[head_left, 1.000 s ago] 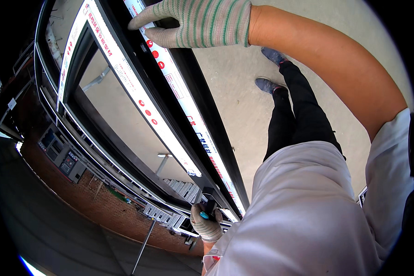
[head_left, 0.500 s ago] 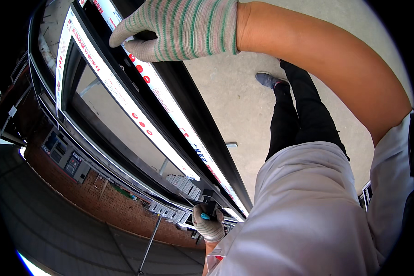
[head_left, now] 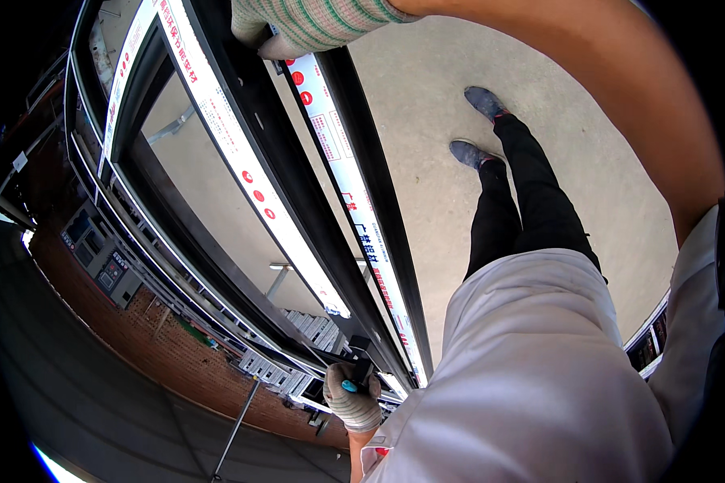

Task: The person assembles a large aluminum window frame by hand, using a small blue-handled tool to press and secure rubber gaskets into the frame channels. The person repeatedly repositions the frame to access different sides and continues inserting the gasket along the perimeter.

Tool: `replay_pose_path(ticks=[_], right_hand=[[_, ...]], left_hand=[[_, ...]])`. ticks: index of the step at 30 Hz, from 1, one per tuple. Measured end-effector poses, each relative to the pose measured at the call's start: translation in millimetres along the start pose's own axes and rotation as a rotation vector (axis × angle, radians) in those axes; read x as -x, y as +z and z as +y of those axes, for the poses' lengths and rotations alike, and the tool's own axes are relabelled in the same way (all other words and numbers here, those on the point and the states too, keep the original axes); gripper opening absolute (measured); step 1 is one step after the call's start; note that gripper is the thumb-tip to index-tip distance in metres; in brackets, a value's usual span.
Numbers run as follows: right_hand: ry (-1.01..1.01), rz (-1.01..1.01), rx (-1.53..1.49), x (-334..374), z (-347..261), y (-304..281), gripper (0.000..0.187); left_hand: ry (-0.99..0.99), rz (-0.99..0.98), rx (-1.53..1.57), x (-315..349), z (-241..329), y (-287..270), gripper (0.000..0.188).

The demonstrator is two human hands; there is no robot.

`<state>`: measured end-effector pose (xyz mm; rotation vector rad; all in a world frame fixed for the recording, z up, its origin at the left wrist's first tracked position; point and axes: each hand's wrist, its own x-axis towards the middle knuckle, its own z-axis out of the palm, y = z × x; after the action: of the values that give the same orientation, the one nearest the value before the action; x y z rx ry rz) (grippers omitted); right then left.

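A window frame [head_left: 350,185] of black profiles with white printed film stands aslant, with an inner sash [head_left: 254,197] of the same make beside it. At the top edge of the picture my right hand [head_left: 318,22], in a striped knit glove, grips the sash's black edge, its thumb at the gap between the two profiles. Its fingertips are partly hidden. My left hand [head_left: 350,398], gloved too, is low by the near end of the profiles. It is closed round a black tool with a teal end [head_left: 349,385]; the tool's kind cannot be made out.
Grey concrete floor [head_left: 411,80] lies beyond the frame, with my legs and shoes [head_left: 485,103] at right. Stacked pale profiles [head_left: 314,326] and a grey machine with a control panel [head_left: 113,274] are on the left, along a brick-coloured surface [head_left: 185,370].
The gap between sash and frame has widened, and floor now shows through it. My right hand has moved up toward the picture's top edge. My left hand has shifted slightly left, its hold kept.
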<state>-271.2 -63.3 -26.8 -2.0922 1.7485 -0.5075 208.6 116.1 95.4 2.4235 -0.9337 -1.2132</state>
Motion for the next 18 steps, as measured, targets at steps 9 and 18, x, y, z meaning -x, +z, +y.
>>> replay_pose_path(ticks=[9,18], right_hand=[[-0.1,-0.141,0.109,-23,7,-5,0.033],[-0.091,-0.351,0.021,-26,9,-20,0.032]], left_hand=[[0.298,-0.073,-0.345,-18,-33,-44,0.027],[0.42,-0.085,-0.356,-24,-38,-44,0.021]])
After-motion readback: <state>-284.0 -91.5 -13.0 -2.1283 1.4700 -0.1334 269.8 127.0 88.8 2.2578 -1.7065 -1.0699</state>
